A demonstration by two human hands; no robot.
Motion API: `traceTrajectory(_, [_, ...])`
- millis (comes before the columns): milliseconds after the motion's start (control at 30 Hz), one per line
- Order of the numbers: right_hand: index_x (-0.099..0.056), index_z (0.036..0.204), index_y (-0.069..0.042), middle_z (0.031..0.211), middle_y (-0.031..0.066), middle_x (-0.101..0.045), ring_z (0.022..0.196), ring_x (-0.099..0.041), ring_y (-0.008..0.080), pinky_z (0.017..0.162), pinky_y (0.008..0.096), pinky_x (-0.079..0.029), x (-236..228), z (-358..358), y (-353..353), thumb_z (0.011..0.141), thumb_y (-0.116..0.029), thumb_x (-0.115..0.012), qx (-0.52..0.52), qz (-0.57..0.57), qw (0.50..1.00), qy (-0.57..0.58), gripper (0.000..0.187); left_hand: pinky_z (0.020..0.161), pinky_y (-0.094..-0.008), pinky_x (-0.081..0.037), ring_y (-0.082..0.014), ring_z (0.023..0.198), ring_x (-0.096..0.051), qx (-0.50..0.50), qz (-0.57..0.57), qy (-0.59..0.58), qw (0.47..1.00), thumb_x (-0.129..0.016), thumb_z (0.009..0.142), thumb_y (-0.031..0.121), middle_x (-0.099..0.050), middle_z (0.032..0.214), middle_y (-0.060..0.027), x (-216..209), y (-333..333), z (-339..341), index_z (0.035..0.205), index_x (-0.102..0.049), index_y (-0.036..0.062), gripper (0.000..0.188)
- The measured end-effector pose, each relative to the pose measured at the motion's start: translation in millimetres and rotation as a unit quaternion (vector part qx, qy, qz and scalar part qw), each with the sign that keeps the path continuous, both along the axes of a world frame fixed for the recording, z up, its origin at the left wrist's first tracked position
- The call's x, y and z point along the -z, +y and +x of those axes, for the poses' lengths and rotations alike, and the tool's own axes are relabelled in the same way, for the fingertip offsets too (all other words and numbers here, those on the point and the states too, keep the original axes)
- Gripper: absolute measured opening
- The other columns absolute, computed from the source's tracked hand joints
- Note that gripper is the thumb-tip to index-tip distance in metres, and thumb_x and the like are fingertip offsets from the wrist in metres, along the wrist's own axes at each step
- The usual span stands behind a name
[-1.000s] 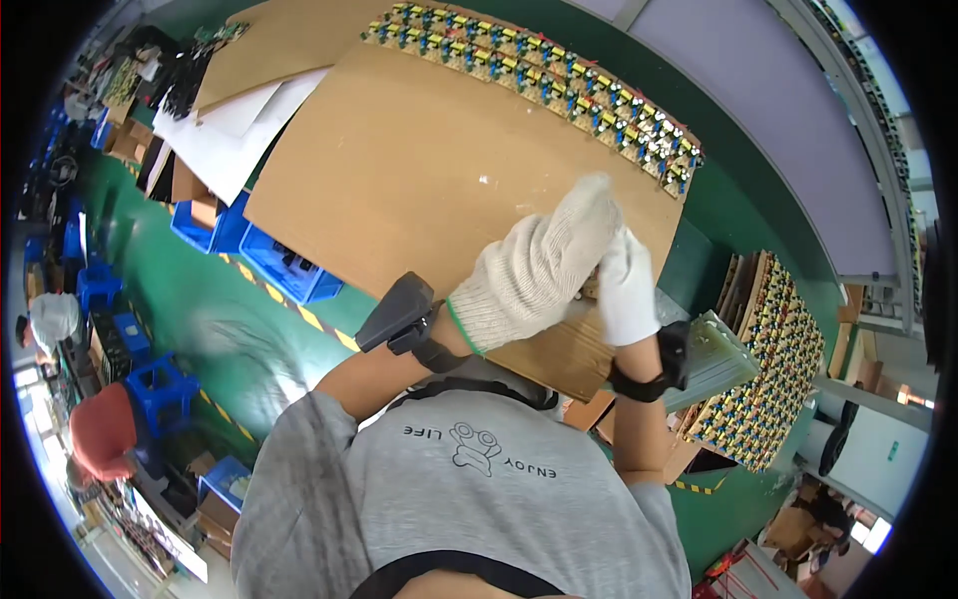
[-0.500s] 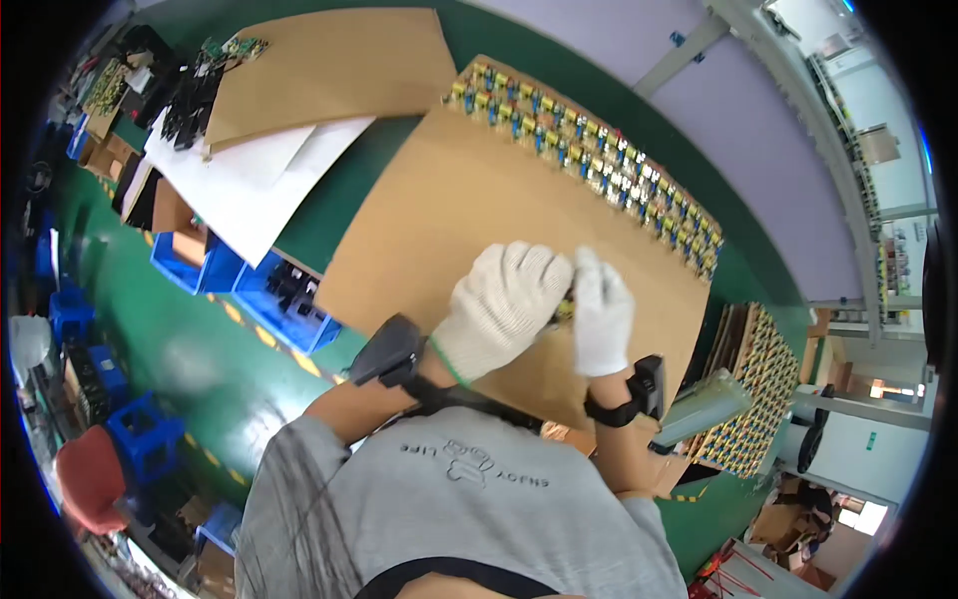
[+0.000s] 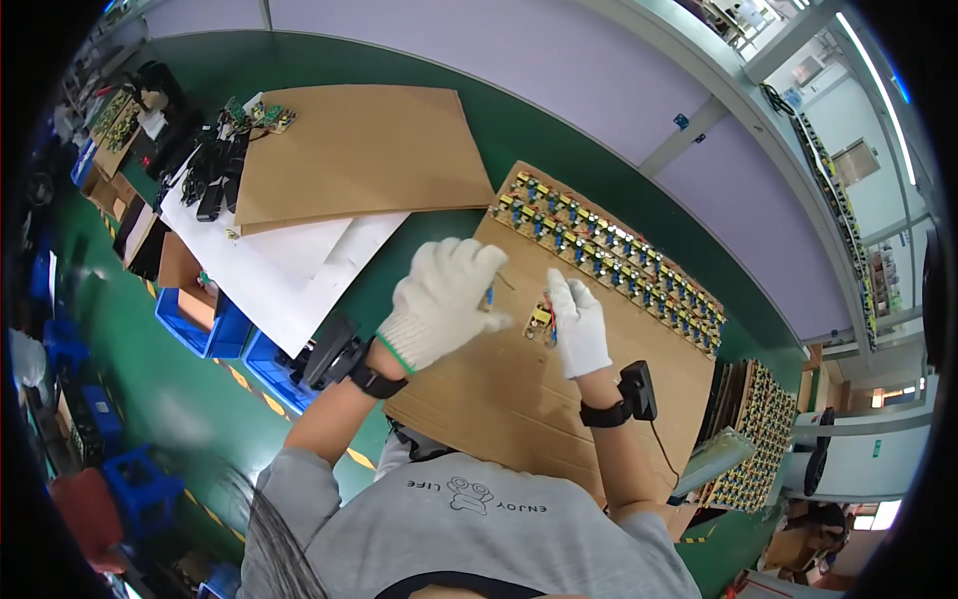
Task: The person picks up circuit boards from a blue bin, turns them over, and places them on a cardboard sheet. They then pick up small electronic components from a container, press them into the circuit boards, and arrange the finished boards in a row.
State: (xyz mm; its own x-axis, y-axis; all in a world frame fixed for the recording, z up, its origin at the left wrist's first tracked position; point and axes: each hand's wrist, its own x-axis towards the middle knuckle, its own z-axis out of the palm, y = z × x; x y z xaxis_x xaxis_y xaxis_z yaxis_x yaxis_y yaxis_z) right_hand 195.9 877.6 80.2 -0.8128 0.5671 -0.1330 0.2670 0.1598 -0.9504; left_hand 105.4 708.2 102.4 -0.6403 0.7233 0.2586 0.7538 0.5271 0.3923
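My left hand point(image 3: 439, 304), in a cream knit glove with a green cuff, is raised above the cardboard sheet point(image 3: 479, 389). Its fingers curl, and the thumb stands a little apart. A small blue piece point(image 3: 489, 298) shows in the gap between them, too small to name. My right hand point(image 3: 581, 327), in a white glove, grips a small circuit board point(image 3: 541, 317) with yellow, red and blue parts. That board sits at the fingers' left side. Rows of similar circuit boards point(image 3: 609, 255) stand along the sheet's far edge.
Another cardboard sheet point(image 3: 359, 150) lies at the back left over white paper point(image 3: 239, 265), beside black cables and adapters point(image 3: 215, 170). Blue bins point(image 3: 215, 324) stand left of the bench. More boards point(image 3: 753, 429) and a clear roll point(image 3: 714, 464) are at the right.
My hands have separated; the left has pulled away leftward from the circuit board. The board now shows beside my right hand. The view has also shifted, with more of the far wall visible.
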Motion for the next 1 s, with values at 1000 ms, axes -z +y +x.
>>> traceTrajectory(1000, [-0.064, 0.106, -0.003, 0.089, 0.0191, -0.064, 0.075, -0.063, 0.0342, 0.068, 0.0414, -0.052, 30, -54, 14, 0.07, -0.034, -0.081, -0.157, 0.416, 0.896, 0.006, 0.05, 0.096, -0.0499, -0.035, -0.0349, 0.123, -0.041, -0.085, 0.135, 0.099, 0.982, -0.074, 0.072, 0.024, -0.048, 0.124, -0.014, 94, 21, -41, 0.099, -0.059, 0.0108, 0.034])
